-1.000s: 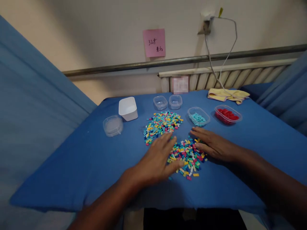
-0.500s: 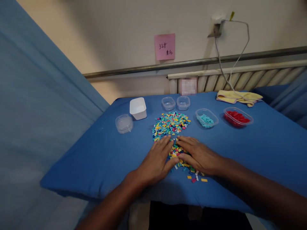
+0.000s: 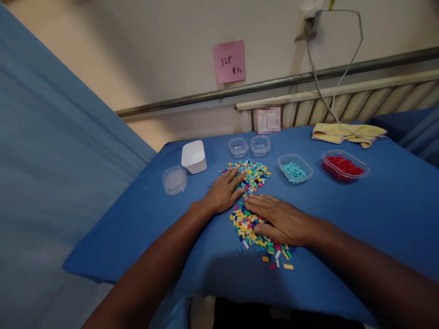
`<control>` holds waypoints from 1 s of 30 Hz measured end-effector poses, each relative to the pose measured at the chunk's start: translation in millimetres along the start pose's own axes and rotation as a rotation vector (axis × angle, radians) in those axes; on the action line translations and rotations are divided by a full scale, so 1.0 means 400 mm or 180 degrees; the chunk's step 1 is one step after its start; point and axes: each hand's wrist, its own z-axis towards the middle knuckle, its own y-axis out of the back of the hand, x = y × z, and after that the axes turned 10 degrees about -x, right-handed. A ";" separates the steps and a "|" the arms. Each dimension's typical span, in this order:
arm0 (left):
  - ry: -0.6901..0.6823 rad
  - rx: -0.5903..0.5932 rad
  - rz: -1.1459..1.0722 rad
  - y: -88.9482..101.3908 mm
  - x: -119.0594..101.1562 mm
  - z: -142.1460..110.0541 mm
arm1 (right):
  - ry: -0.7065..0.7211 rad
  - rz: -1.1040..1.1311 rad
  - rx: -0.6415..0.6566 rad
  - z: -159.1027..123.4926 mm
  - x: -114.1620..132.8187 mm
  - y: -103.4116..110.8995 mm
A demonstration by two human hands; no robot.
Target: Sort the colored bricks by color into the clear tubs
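Note:
Small mixed-colour toy bricks lie in two heaps on the blue-covered table. The far heap of bricks [image 3: 255, 173] is mostly turquoise with yellow, white and dark blue pieces. Flat on its left side rests my left hand [image 3: 224, 191], fingers stretched out and covering some pieces. The near heap of bricks [image 3: 245, 224] shows more yellow, with green, red and white among it. My right hand [image 3: 283, 219] lies palm down over that heap's right part, fingers extended; what lies under the palm is hidden. Neither hand grips anything that I can see.
Behind stand a white tub [image 3: 194, 157], stacked clear lids or boxes [image 3: 174, 180] and two small clear boxes [image 3: 238, 147]. To the right are a box of turquoise bricks [image 3: 294, 171], a box of red bricks [image 3: 344, 167] and a yellow cloth [image 3: 346, 134] under a cable.
My left hand has moved away from me onto the far heap, uncovering more of the near heap. My right hand stays over the near bricks. The view has shifted slightly.

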 end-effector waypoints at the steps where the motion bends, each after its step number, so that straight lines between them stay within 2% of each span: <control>1: -0.0034 0.0023 0.0001 0.000 -0.002 0.010 | 0.0031 0.0019 0.0056 0.002 0.002 0.001; 6: -0.0085 0.0109 0.0122 -0.004 -0.025 0.049 | 0.0141 0.0168 0.0127 0.003 0.003 0.005; 15: -0.0412 0.0168 0.0209 -0.039 -0.069 0.148 | 0.0275 0.0226 0.0326 -0.002 0.025 0.005; 21: -0.0464 0.0412 0.0180 -0.041 -0.108 0.176 | 0.0291 0.0075 0.0247 -0.001 0.024 0.001; 24: -0.0363 0.0455 -0.0030 -0.006 -0.121 0.149 | 0.0476 0.0224 0.0028 -0.028 0.018 0.032; 26: -0.0153 0.0235 -0.0230 0.027 -0.119 0.107 | 0.0474 0.0275 -0.0007 -0.056 0.018 0.053; 30: 0.0200 -0.0219 -0.0556 0.077 -0.084 -0.013 | 0.0537 0.0133 0.0572 -0.093 0.030 0.049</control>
